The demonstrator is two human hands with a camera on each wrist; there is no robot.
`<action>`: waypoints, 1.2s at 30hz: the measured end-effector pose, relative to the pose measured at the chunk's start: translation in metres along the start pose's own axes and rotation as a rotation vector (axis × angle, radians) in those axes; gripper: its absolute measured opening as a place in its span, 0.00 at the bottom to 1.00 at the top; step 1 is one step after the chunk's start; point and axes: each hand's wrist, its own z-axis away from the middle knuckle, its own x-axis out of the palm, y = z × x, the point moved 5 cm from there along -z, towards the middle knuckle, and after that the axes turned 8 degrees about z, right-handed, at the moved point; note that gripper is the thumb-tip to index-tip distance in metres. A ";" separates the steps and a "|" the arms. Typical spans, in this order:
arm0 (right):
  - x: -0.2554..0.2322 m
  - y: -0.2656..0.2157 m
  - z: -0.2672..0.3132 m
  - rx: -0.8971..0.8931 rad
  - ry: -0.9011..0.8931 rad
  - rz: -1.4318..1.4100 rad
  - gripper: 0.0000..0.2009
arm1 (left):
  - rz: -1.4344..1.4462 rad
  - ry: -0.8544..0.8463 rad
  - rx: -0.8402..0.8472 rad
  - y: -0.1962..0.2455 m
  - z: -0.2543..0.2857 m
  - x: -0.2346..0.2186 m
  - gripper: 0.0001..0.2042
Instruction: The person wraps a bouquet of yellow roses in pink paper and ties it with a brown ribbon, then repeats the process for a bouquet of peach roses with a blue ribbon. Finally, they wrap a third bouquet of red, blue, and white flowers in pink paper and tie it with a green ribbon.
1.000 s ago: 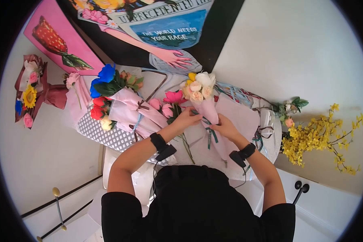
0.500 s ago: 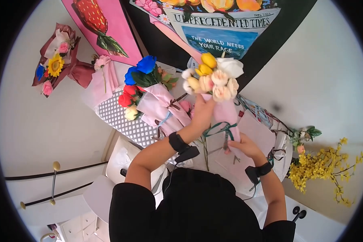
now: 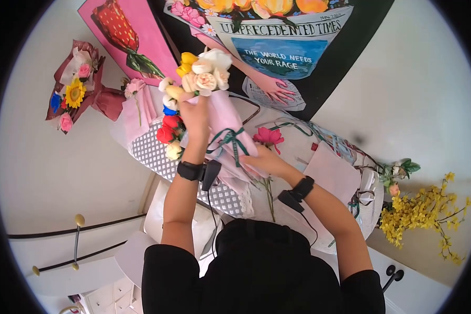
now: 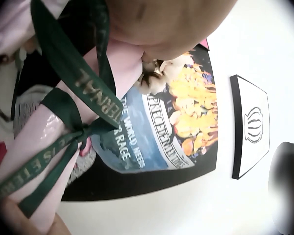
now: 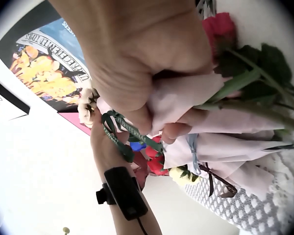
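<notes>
A bouquet wrapped in pink paper (image 3: 224, 112) is held tilted over the left part of the table, its cream and yellow flower heads (image 3: 204, 74) toward the pink picture. Just below the blooms, my left hand (image 3: 195, 119) grips the wrap. My right hand (image 3: 265, 161) holds its narrow lower end, thumb and fingers around the paper in the right wrist view, with green stems (image 5: 259, 113) sticking out past them. A dark green lettered ribbon (image 4: 83, 83) is tied in a bow around the middle. Behind lies another bouquet with red roses (image 3: 166, 135), partly hidden.
The second bouquet rests on a grey-and-white patterned cloth (image 3: 147, 142). A magenta flower (image 3: 269, 137) and a pink paper sheet (image 3: 331, 170) lie to the right. Yellow blossom branches (image 3: 418, 214) stand beyond the right edge; a maroon-wrapped bouquet (image 3: 107, 102) is at far left. Pictures stand behind.
The held bouquet was first low at the middle, then raised, and is now carried left over the other bouquet. Both hands have moved left with it, the left hand staying beneath the blooms.
</notes>
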 end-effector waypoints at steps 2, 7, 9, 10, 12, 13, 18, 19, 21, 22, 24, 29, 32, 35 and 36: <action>0.007 0.001 -0.011 0.045 0.031 -0.009 0.08 | -0.269 -0.132 0.134 -0.002 -0.019 -0.011 0.16; -0.006 0.076 -0.046 0.096 0.143 -0.326 0.08 | -0.461 -0.416 -0.284 -0.005 -0.012 -0.027 0.14; -0.005 0.050 -0.032 0.074 0.163 -0.387 0.09 | -0.626 -0.478 0.016 -0.004 -0.008 -0.038 0.11; -0.007 0.042 -0.024 0.055 0.202 -0.448 0.09 | -0.796 -0.549 0.206 0.003 -0.005 -0.038 0.11; -0.011 0.058 -0.023 0.145 0.198 -0.346 0.10 | -0.914 -0.578 0.312 0.008 -0.004 -0.039 0.10; -0.014 0.054 -0.022 -0.019 0.279 -0.149 0.10 | -1.022 -0.605 0.425 0.013 -0.001 -0.036 0.08; -0.016 0.058 -0.014 -0.403 0.553 0.317 0.12 | -1.151 -0.605 0.475 0.020 0.006 -0.027 0.08; -0.014 0.057 -0.012 -0.211 0.456 0.198 0.12 | -1.210 -0.632 0.474 0.019 0.008 -0.027 0.08; -0.011 0.062 -0.014 -0.024 0.354 0.079 0.12 | -1.202 -0.686 0.476 0.017 0.006 -0.024 0.07; -0.009 0.064 -0.017 -0.016 0.299 0.009 0.12 | -1.191 -0.742 0.481 0.015 0.005 -0.022 0.06; -0.005 0.068 -0.021 -0.011 0.243 -0.062 0.12 | -1.145 -0.787 0.537 0.014 0.003 -0.016 0.05; 0.012 0.063 -0.030 -0.017 0.237 -0.096 0.12 | -1.135 -0.870 0.579 0.003 0.000 -0.005 0.04; 0.014 0.067 -0.034 -0.010 0.229 -0.095 0.12 | -1.231 -0.834 0.625 0.002 -0.005 -0.001 0.04; 0.012 0.071 -0.037 0.040 0.226 -0.055 0.12 | -1.203 -0.842 0.807 -0.002 -0.010 0.000 0.05; 0.011 0.072 -0.037 0.040 0.224 -0.054 0.12 | -1.234 -0.838 0.814 -0.006 -0.013 -0.002 0.06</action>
